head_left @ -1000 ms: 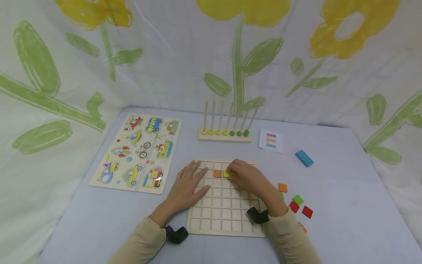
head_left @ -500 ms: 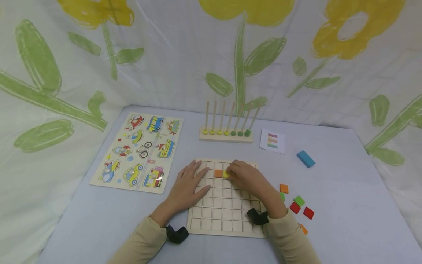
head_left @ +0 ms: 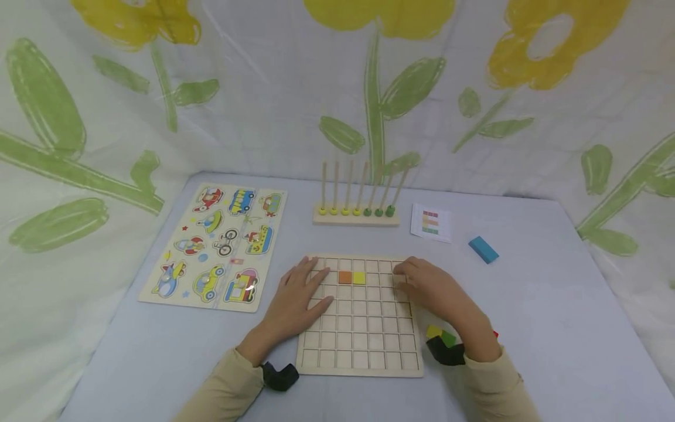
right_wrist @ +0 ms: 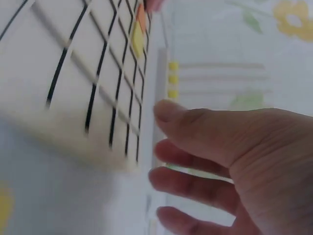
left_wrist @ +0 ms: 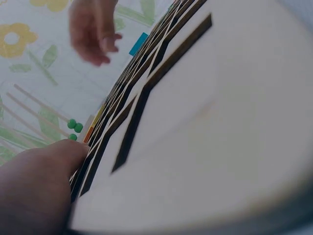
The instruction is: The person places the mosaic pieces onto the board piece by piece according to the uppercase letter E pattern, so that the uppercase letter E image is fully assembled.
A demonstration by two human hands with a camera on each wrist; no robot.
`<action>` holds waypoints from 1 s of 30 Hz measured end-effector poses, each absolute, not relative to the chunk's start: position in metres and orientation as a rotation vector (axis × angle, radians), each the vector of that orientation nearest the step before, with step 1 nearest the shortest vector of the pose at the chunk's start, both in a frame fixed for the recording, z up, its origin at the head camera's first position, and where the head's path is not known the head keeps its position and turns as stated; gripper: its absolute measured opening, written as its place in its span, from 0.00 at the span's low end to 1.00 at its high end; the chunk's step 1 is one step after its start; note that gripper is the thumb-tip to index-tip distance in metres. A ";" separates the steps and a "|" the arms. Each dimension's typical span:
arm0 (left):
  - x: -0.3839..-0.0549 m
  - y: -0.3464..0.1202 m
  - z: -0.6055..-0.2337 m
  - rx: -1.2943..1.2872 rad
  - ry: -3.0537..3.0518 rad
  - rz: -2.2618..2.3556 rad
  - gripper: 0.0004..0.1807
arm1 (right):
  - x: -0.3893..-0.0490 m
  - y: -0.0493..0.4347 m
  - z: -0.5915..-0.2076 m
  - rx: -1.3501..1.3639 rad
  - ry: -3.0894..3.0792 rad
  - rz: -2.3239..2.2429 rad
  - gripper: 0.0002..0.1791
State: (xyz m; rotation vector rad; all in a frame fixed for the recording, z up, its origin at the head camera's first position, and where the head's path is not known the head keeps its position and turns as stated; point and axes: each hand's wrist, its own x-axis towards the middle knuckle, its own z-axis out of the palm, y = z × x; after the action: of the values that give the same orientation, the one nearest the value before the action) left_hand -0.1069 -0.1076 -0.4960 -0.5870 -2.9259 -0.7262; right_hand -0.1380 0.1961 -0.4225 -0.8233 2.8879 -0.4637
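A wooden grid board [head_left: 360, 373] lies on the table with an orange square tile [head_left: 345, 277] and a yellow square tile [head_left: 358, 278] side by side in its second row. My left hand [head_left: 296, 300] rests on the board's left edge, fingers spread. Over the board's upper right edge is my right hand [head_left: 433, 288]; in the right wrist view its fingers [right_wrist: 195, 188] are loosely bent with nothing between them. Beyond the right edge, a yellow tile [head_left: 434, 332] and a green tile [head_left: 449, 339] show partly beside the right wrist strap. The right forearm hides most other loose tiles.
A vehicle picture puzzle [head_left: 213, 246] lies at the left. Behind the grid board stand a peg rack [head_left: 355, 220] with yellow and green beads, a printed pattern card [head_left: 431, 223] and a blue block [head_left: 483, 249]. A flower-painted sheet [head_left: 253, 117] hangs behind the table.
My right hand has let go of the yellow tile, which now lies beside the orange one, and has moved right to the board's edge. The left hand stays in place.
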 end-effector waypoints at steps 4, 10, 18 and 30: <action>-0.107 -0.107 -0.497 -0.591 -2.924 -0.722 0.33 | -0.124 0.235 -0.417 -0.547 2.866 -0.437 0.18; -0.107 -0.106 -0.495 -0.591 -2.922 -0.699 0.33 | -0.113 0.270 -0.422 -0.374 2.847 -0.434 0.18; -0.108 -0.104 -0.498 -0.601 -2.912 -0.693 0.33 | -0.116 0.276 -0.431 -0.416 2.864 -0.443 0.18; -0.106 -0.107 -0.498 -0.579 -2.914 -0.690 0.33 | -0.118 0.283 -0.437 -0.349 2.852 -0.473 0.16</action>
State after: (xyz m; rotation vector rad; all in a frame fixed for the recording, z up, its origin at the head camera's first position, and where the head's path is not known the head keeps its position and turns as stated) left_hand -0.1059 -0.1067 -0.4977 -0.5785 -2.9142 -0.6896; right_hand -0.1177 0.2827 -0.4367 -0.3491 2.8524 -0.4727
